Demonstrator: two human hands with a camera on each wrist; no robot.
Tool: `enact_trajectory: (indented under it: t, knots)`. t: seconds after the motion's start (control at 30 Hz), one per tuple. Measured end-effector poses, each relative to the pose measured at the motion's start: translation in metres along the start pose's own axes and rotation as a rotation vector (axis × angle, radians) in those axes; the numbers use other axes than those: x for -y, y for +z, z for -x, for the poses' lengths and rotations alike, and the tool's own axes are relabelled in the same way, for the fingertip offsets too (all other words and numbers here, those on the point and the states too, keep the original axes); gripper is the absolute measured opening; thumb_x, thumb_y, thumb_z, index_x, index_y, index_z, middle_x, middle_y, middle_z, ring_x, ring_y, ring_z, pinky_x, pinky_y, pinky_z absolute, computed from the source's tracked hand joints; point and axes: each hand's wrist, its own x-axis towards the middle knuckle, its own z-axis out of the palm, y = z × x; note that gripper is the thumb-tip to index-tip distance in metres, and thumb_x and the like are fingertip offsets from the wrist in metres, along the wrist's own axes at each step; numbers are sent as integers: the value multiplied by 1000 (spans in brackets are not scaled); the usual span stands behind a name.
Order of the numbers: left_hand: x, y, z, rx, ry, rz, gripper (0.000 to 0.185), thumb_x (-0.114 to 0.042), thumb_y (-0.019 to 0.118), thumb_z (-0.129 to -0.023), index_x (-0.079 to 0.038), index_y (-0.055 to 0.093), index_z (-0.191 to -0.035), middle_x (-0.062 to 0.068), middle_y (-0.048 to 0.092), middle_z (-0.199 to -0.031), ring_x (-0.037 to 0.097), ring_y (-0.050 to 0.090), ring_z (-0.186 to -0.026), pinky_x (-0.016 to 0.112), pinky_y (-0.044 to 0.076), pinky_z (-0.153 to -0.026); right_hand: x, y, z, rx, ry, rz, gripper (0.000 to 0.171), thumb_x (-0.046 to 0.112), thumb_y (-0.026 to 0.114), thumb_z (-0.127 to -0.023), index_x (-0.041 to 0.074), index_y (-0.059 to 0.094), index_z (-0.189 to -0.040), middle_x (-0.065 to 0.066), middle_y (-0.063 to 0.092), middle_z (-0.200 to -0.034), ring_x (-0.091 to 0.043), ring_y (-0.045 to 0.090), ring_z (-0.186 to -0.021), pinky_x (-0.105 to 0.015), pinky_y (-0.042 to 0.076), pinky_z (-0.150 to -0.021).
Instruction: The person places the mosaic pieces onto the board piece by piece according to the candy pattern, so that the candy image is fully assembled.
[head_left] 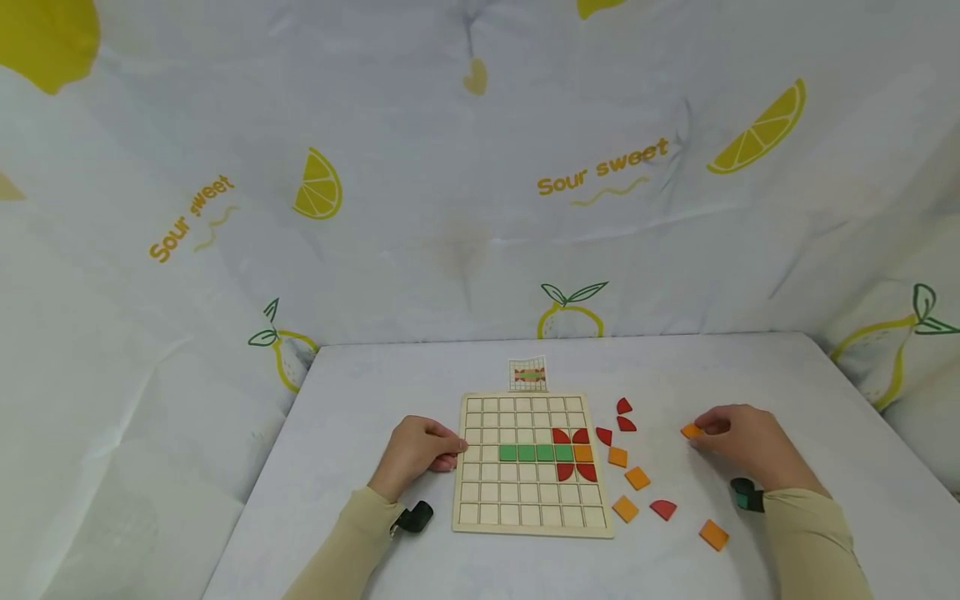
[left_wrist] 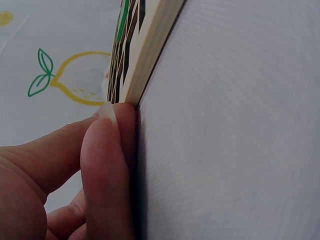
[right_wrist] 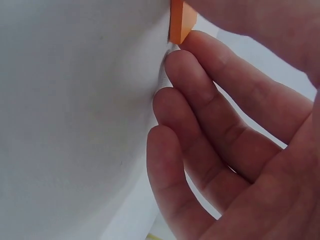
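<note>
A pale wooden grid board (head_left: 480,492) lies on the table, with a row of green squares (head_left: 527,452) ending in one orange square (head_left: 582,453) and red quarter-circle pieces (head_left: 562,436) above and below that end. At the board's left edge, my left hand (head_left: 416,454) grips the rim between thumb and index finger. In the left wrist view, those fingertips (left_wrist: 102,145) meet right at the board's side. Off to the right, my right hand (head_left: 738,437) pinches an orange square tile (head_left: 691,430) low over the table. The right wrist view shows this tile (right_wrist: 181,22) partly hidden by the thumb.
Several loose orange tiles (head_left: 637,477) and red quarter-circle pieces (head_left: 663,509) lie between the board and my right hand. Behind the board stands a small pattern card (head_left: 528,375). A white cloth wall with lemon prints (head_left: 450,292) rises at the table's back edge.
</note>
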Motion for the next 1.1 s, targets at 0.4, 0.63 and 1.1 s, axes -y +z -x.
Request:
enact_trajectory:
  t: [0.4, 0.63, 1.1]
  knots:
    - [-3, -3, 3, -8, 0, 5, 20, -24, 85, -81, -8, 75, -88, 7, 75, -74, 11, 70, -61, 27, 62, -61, -1, 0, -2, 5, -40, -19, 42, 31, 80, -85, 2, 72, -114, -14, 72, -104, -31, 61, -97, -46, 56, -78]
    - [-5, -2, 4, -8, -13, 9, 21, -23, 85, -80, -7, 75, -88, 7, 75, -74, 11, 70, -60, 26, 61, -60, 16, 11, -5, 27, -51, -42, 40, 30, 80, -86, 3, 72, -114, -14, 71, -106, -29, 61, -96, -46, 58, -80]
    - [-4, 1, 3, -5, -9, 5, 18, -22, 84, -82, -8, 75, -88, 6, 76, -77, 11, 70, -61, 26, 61, -61, 109, 47, -17, 41, -229, -84, 20, 25, 78, -87, 14, 75, -104, -2, 69, -101, -19, 59, -89, -35, 56, -77]
